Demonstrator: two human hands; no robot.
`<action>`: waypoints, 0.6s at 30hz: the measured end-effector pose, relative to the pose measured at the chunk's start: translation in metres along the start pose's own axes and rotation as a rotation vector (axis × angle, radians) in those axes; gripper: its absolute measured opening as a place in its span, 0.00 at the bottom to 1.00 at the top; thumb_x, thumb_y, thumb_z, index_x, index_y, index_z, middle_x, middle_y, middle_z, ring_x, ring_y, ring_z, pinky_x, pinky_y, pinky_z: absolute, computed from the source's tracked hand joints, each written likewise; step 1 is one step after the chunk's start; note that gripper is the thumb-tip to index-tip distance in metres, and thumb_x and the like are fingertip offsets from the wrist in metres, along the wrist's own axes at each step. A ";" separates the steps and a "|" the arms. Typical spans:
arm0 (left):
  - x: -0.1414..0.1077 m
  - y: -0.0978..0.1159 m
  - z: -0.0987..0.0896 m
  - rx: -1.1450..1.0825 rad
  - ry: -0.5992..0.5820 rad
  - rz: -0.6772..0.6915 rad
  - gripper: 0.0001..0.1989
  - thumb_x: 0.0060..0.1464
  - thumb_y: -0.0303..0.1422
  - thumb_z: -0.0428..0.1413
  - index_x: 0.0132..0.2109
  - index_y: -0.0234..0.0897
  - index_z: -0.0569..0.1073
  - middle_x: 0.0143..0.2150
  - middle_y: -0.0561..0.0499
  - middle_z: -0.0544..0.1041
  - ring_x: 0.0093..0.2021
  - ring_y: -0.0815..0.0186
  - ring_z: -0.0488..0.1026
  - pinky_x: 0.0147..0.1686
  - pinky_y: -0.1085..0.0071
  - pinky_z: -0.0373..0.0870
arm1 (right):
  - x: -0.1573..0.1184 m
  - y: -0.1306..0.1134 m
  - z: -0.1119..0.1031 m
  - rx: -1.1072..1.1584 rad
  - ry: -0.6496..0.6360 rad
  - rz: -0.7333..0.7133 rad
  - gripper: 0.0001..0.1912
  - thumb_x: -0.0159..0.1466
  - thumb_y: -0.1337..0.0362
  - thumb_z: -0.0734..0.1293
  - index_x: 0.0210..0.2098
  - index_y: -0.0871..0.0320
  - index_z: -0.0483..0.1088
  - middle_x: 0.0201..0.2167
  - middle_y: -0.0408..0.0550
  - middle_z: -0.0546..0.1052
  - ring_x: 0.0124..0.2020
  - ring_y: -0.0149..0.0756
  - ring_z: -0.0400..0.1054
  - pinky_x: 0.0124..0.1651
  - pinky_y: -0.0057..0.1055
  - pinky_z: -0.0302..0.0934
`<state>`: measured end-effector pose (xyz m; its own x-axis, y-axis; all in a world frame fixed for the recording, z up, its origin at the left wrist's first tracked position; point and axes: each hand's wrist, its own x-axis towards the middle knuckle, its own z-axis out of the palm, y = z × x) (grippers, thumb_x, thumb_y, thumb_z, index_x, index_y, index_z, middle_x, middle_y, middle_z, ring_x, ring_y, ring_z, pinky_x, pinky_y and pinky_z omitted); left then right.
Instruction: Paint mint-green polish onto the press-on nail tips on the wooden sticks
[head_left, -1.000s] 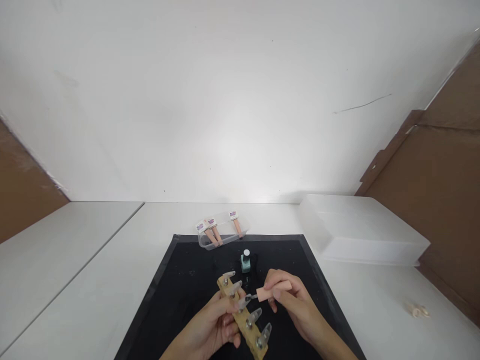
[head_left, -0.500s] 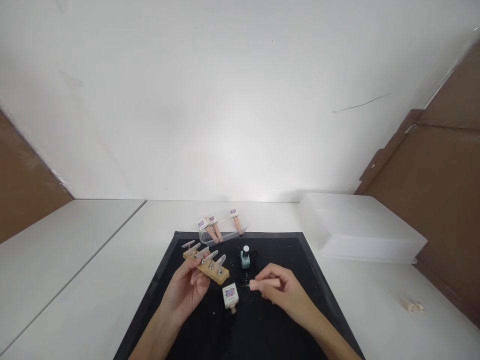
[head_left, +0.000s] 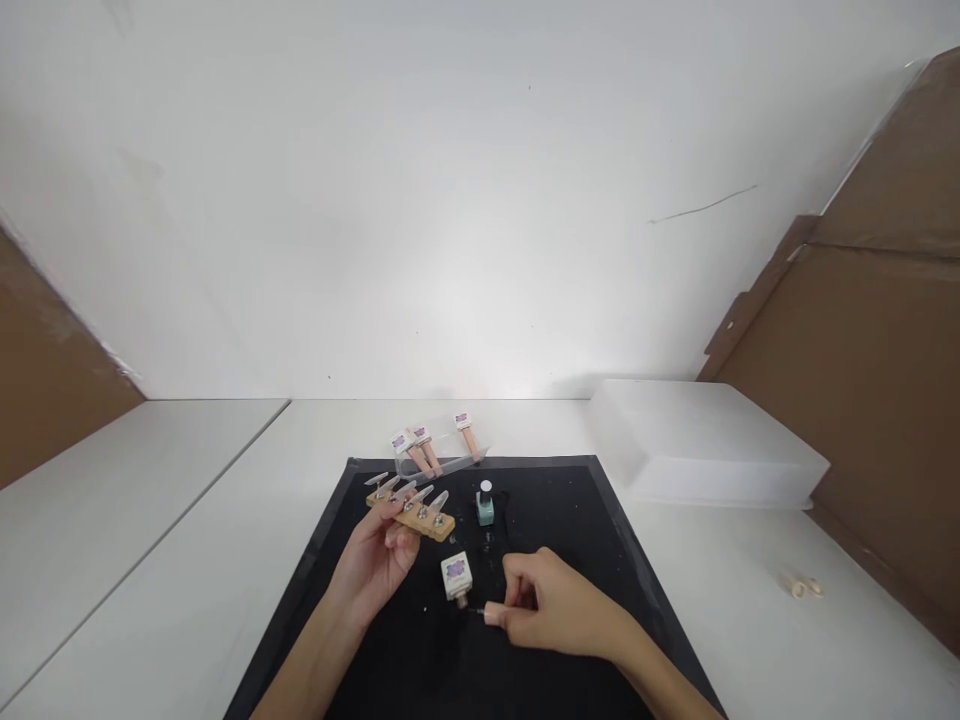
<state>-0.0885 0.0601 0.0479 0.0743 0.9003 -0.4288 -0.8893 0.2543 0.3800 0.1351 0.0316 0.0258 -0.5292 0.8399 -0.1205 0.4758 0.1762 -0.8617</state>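
A wooden nail-tip holder (head_left: 411, 510), carrying a row of clear nail tips, is gripped at its underside by the left hand (head_left: 375, 565) and held above the black mat (head_left: 360, 640). A pink brush cap (head_left: 496, 613) is pinched in the closed fingers of the right hand (head_left: 551, 612), its brush end touching the neck of a small square polish bottle (head_left: 457, 577) lying on the mat. A teal bottle (head_left: 485, 504) is seen standing upright behind, near a clear tray (head_left: 442, 462) of pink-capped bottles.

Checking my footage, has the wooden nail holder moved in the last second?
Yes. The wooden nail holder went up and left, from below the teal polish bottle to beside it, in the left hand.
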 end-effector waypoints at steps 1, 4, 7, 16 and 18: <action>0.000 -0.001 0.000 -0.002 0.000 -0.001 0.14 0.57 0.19 0.39 0.33 0.30 0.68 0.17 0.55 0.66 0.10 0.80 0.58 0.10 0.86 0.63 | 0.000 0.000 0.001 -0.023 0.002 -0.004 0.14 0.54 0.63 0.68 0.20 0.58 0.59 0.14 0.34 0.62 0.17 0.24 0.52 0.17 0.20 0.44; 0.000 -0.002 0.001 -0.005 -0.002 -0.013 0.13 0.57 0.19 0.40 0.32 0.30 0.67 0.18 0.54 0.67 0.10 0.80 0.58 0.10 0.86 0.62 | 0.000 0.001 0.006 -0.084 0.023 -0.012 0.13 0.54 0.64 0.68 0.20 0.58 0.59 0.14 0.34 0.62 0.16 0.23 0.52 0.17 0.20 0.43; -0.001 -0.003 0.001 -0.006 -0.004 -0.024 0.12 0.57 0.19 0.40 0.32 0.30 0.67 0.17 0.54 0.66 0.11 0.80 0.58 0.10 0.86 0.61 | 0.000 0.002 0.010 -0.114 0.054 -0.001 0.12 0.54 0.64 0.67 0.20 0.57 0.59 0.14 0.34 0.61 0.16 0.24 0.52 0.17 0.20 0.43; -0.001 -0.004 -0.002 -0.009 -0.020 -0.036 0.11 0.55 0.18 0.42 0.33 0.31 0.67 0.20 0.53 0.68 0.11 0.80 0.59 0.10 0.86 0.61 | 0.001 -0.001 0.014 -0.033 0.062 0.047 0.13 0.56 0.64 0.66 0.19 0.56 0.58 0.13 0.37 0.65 0.14 0.25 0.57 0.15 0.19 0.46; -0.001 -0.004 -0.001 -0.018 -0.018 -0.037 0.11 0.55 0.18 0.43 0.33 0.31 0.67 0.20 0.54 0.68 0.11 0.80 0.59 0.10 0.86 0.62 | 0.001 -0.001 0.016 0.019 0.043 0.076 0.13 0.56 0.63 0.65 0.20 0.56 0.57 0.13 0.37 0.66 0.14 0.26 0.59 0.15 0.19 0.47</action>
<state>-0.0853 0.0577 0.0459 0.1152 0.8968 -0.4272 -0.8940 0.2810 0.3491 0.1231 0.0244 0.0184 -0.4615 0.8717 -0.1649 0.4995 0.1017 -0.8603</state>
